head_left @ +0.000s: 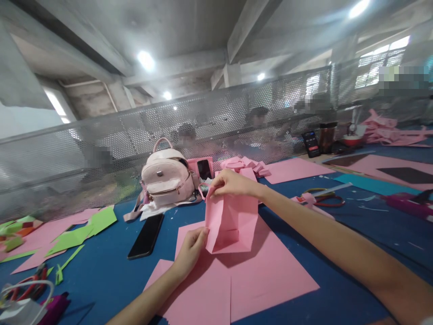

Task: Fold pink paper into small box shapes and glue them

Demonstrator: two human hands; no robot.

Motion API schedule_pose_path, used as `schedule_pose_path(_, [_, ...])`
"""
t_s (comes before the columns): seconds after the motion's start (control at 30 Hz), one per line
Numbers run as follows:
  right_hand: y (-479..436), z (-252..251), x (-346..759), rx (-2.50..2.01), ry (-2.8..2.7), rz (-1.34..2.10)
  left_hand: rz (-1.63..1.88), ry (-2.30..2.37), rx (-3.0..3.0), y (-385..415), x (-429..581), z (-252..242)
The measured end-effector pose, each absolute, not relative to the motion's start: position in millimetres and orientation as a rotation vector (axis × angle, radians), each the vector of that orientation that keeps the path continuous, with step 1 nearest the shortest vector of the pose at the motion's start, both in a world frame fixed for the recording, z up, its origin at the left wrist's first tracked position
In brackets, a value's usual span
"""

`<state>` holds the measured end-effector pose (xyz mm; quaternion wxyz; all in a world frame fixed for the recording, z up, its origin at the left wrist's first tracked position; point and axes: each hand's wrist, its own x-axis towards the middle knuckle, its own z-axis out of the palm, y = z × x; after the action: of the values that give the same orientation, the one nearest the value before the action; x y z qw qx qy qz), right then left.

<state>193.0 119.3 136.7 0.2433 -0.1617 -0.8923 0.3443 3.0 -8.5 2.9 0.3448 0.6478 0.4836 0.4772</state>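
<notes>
A folded pink paper box (245, 221), its open side toward me, is held up over flat pink paper sheets (267, 280). My left hand (192, 248) pinches the box's lower left edge between thumb and fingers. At the top left corner, my right hand (233, 184) has its fingers closed on the upper edge. A small pink loop shows beside the box's upper left corner; what it belongs to is partly hidden.
Behind the box stand a pale pink backpack (167, 174) and pink paper pieces (245, 166). A black phone (146, 237) lies to the left, near green paper (103, 221). Scissors (329, 198) lie right. A perforated metal partition (209, 122) crosses the back, with people beyond.
</notes>
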Motion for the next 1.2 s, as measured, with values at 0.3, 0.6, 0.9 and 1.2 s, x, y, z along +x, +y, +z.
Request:
schedule_pose_path(0.3, [122.2,143.4,204.1,-0.464,-2.525,0.845,1.23,1.24,1.693,-8.7,3.0,0.8])
schedule_pose_path(0.6, [128.9,145.8,208.7,-0.489,-2.591,0.824,1.234,1.237,1.643,-5.7,1.5,-0.5])
schedule_pose_path(0.9, [112.2,136.1,192.8,-0.411,-2.565,0.791,1.305,1.255,1.566,-8.0,6.4,5.8])
schedule_pose_path(1.2, [89.0,134.4,176.3,-0.472,-2.536,0.609,1.351,1.249,1.46,-12.9,8.5,9.4])
